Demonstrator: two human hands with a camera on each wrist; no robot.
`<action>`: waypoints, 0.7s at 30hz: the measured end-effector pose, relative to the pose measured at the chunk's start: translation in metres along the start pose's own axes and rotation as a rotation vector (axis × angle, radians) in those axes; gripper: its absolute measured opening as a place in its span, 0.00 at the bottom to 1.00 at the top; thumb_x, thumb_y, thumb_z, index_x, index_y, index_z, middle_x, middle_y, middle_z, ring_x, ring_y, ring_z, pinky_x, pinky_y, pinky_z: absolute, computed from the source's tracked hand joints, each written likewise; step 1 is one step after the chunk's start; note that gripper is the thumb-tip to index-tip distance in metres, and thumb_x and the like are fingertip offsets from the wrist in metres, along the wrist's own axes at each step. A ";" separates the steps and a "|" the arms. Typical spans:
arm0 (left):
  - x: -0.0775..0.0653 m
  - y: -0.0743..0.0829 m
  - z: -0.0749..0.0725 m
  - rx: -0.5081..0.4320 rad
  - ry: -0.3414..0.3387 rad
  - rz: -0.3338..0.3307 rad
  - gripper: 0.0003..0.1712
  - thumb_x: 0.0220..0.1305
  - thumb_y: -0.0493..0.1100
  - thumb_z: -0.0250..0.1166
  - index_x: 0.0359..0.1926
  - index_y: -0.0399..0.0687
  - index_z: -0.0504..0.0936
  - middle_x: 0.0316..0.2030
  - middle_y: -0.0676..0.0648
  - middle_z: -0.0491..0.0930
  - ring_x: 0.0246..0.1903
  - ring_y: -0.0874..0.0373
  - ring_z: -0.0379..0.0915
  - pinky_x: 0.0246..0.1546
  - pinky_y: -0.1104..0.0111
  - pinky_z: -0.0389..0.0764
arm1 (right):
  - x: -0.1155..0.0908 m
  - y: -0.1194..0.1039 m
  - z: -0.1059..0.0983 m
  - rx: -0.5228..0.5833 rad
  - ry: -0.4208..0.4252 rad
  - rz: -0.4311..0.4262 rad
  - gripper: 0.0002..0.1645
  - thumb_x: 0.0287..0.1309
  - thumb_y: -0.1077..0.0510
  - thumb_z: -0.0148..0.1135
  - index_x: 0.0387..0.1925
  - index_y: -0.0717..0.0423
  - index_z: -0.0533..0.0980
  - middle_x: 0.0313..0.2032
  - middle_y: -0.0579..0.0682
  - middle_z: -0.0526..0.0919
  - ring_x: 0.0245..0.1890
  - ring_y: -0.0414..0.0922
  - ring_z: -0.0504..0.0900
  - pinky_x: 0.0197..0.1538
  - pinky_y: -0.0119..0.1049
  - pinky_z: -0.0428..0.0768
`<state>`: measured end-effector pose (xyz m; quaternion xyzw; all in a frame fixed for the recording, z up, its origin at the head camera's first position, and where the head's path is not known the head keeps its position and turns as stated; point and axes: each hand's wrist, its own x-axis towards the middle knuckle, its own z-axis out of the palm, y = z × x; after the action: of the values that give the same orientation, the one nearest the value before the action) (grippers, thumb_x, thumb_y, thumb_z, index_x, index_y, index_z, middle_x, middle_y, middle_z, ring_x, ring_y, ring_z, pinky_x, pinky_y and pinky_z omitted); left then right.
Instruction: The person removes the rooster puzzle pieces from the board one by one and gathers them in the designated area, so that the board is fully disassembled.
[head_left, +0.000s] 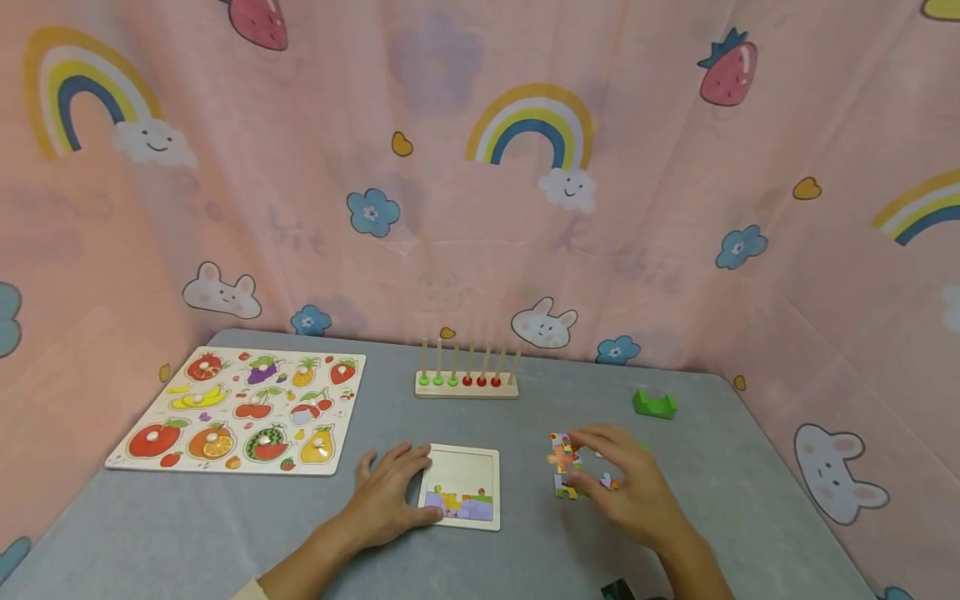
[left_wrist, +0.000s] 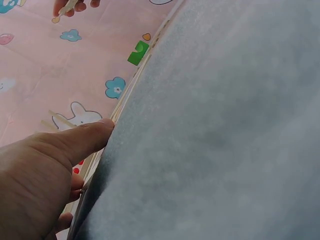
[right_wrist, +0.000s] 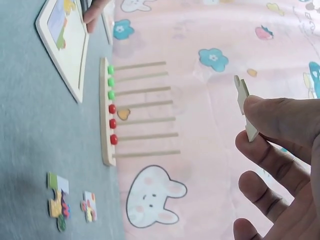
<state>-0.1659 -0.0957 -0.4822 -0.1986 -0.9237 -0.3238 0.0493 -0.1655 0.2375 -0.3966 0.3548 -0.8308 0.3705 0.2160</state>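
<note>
Pink curtain (head_left: 652, 167) backs the grey tabletop (head_left: 750, 508); right of the puzzle tray (head_left: 467, 468), the right hand (head_left: 626, 479) pinches a raised puzzle piece (right_wrist: 242, 95); the left hand (head_left: 386, 498), fingers spread, touches the tray's left edge.

nothing readable here tbh, just some faint squiggles (right_wrist: 305, 18) on the pink curtain (right_wrist: 210, 100), upper right of the right wrist view, maybe lettering, too blurry to tell
</note>
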 end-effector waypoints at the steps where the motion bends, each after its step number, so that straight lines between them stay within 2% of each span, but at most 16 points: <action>1: 0.000 0.000 0.000 -0.001 0.000 0.000 0.37 0.43 0.55 0.77 0.53 0.41 0.79 0.63 0.44 0.70 0.66 0.43 0.56 0.57 0.36 0.37 | -0.001 0.001 -0.002 -0.004 0.001 0.002 0.33 0.39 0.70 0.77 0.53 0.59 0.79 0.46 0.48 0.80 0.48 0.45 0.74 0.52 0.26 0.68; 7: 0.000 0.000 0.000 -0.010 0.001 -0.001 0.37 0.44 0.54 0.77 0.54 0.42 0.79 0.64 0.45 0.70 0.66 0.43 0.56 0.57 0.38 0.36 | -0.007 0.006 -0.015 -0.032 0.027 -0.001 0.34 0.37 0.73 0.76 0.52 0.60 0.79 0.46 0.46 0.80 0.48 0.44 0.75 0.52 0.25 0.67; 13: 0.000 0.001 0.000 -0.014 -0.004 -0.004 0.37 0.45 0.54 0.77 0.54 0.41 0.79 0.64 0.45 0.70 0.66 0.43 0.56 0.57 0.37 0.36 | -0.014 0.014 -0.022 -0.054 0.059 0.003 0.36 0.33 0.75 0.76 0.52 0.62 0.79 0.45 0.49 0.81 0.46 0.43 0.75 0.49 0.24 0.68; 17: 0.000 0.001 0.000 -0.010 -0.004 -0.004 0.37 0.44 0.54 0.77 0.54 0.41 0.79 0.64 0.45 0.70 0.66 0.43 0.56 0.57 0.37 0.36 | -0.017 0.015 -0.027 -0.039 0.044 0.039 0.35 0.37 0.75 0.75 0.53 0.61 0.78 0.45 0.49 0.81 0.47 0.42 0.74 0.47 0.26 0.68; 21: 0.000 0.001 -0.001 -0.012 -0.006 -0.003 0.37 0.44 0.55 0.77 0.53 0.41 0.79 0.63 0.45 0.70 0.66 0.43 0.56 0.57 0.37 0.36 | -0.020 0.016 -0.033 -0.044 0.043 0.085 0.33 0.40 0.74 0.75 0.53 0.60 0.78 0.45 0.47 0.81 0.48 0.41 0.73 0.51 0.25 0.66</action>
<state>-0.1655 -0.0957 -0.4813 -0.1984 -0.9223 -0.3287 0.0451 -0.1613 0.2787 -0.3957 0.3064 -0.8483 0.3683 0.2257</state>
